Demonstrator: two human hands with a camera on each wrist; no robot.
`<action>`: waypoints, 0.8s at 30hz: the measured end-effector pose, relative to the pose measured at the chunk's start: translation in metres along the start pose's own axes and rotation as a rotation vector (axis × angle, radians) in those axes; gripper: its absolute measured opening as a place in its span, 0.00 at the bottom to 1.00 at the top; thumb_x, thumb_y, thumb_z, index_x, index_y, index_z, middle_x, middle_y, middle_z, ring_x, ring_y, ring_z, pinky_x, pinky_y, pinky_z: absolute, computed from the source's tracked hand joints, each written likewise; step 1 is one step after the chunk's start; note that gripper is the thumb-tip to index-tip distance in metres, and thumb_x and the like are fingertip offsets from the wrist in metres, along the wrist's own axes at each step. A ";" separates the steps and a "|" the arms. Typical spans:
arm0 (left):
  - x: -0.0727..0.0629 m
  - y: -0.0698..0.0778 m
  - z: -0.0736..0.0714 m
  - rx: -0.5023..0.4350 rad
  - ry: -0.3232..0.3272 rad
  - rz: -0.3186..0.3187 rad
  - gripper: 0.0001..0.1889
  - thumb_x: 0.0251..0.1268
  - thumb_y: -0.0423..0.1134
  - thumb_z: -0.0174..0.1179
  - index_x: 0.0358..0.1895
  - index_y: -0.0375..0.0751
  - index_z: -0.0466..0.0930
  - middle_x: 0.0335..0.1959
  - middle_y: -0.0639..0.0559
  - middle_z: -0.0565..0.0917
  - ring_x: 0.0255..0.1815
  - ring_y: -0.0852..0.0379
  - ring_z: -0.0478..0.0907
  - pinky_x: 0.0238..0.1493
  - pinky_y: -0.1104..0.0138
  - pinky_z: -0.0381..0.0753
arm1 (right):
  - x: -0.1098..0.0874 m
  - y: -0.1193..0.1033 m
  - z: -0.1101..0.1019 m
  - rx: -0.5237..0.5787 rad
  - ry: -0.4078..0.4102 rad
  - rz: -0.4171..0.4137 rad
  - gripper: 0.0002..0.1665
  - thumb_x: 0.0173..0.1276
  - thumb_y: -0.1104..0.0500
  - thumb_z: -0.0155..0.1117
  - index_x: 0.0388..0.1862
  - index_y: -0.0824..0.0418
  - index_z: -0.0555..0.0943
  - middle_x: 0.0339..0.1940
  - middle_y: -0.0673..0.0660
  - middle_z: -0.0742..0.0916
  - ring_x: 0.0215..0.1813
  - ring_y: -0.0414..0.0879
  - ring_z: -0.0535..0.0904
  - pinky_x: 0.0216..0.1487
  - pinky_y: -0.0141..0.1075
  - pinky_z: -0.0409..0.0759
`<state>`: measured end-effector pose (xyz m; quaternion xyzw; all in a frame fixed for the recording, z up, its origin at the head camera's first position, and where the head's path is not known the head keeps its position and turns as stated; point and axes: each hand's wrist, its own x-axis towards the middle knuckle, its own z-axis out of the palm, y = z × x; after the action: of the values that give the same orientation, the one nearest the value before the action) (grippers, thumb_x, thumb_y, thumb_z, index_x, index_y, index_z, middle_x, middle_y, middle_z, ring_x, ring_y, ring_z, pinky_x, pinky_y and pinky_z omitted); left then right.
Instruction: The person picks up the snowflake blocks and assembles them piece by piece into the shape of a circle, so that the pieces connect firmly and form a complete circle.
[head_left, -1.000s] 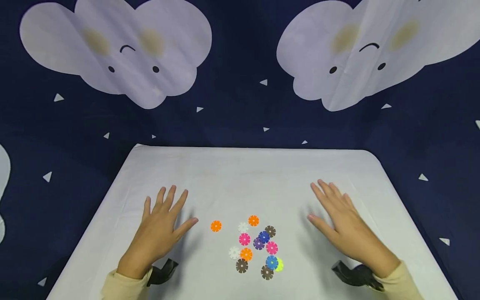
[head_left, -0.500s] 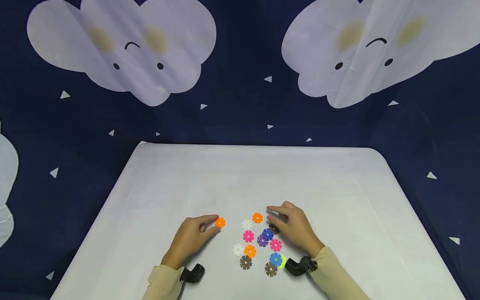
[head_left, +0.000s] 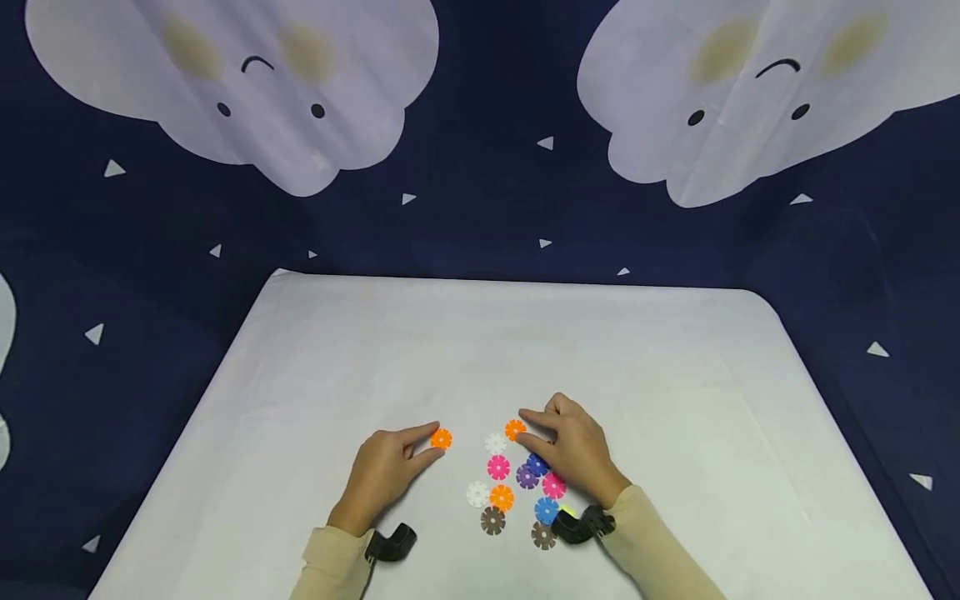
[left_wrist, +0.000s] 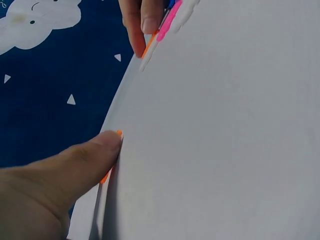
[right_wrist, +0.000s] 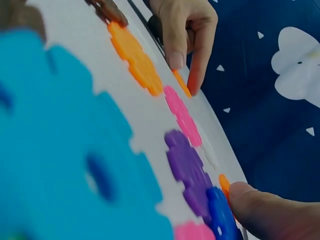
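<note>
My left hand (head_left: 382, 471) is at the left of the cluster, thumb and forefinger at opposite edges of an orange interlocking disc (head_left: 441, 439), a flat plastic round with notches. In the left wrist view that disc (left_wrist: 119, 133) shows only as thin orange edges beside the thumb. At the back of the cluster, my right hand (head_left: 577, 446) pinches a second orange disc (head_left: 514, 430) between thumb and forefinger. The right wrist view shows its edge (right_wrist: 224, 185) beside the thumb. Both discs are low over the white table.
Around the right hand lie pink (head_left: 498, 467), purple (head_left: 527, 477), dark blue (head_left: 536, 464) and light blue (head_left: 547, 510) discs, plus white (head_left: 477, 494) and brown (head_left: 492, 521) ones. A yellow disc (head_left: 567, 509) is mostly hidden by the right wrist mount. The white table (head_left: 360, 350) stands before a dark cloud-print cloth.
Both hands came inward from spread-out positions over the table's sides. The left took the lone orange disc first; the right then moved left onto the back orange disc, covering a brown one.
</note>
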<state>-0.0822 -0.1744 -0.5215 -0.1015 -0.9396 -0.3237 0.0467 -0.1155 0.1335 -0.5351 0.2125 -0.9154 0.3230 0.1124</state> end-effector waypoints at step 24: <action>0.010 0.015 0.015 0.076 0.179 0.215 0.17 0.56 0.49 0.76 0.46 0.45 0.89 0.12 0.72 0.58 0.14 0.72 0.55 0.21 0.73 0.61 | 0.000 -0.008 0.010 -0.073 0.016 -0.192 0.18 0.60 0.48 0.81 0.46 0.53 0.91 0.27 0.41 0.69 0.30 0.35 0.62 0.27 0.27 0.62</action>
<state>-0.0892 -0.1519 -0.5225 -0.1705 -0.9269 -0.2889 0.1684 -0.1125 0.1222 -0.5384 0.2923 -0.9011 0.2788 0.1577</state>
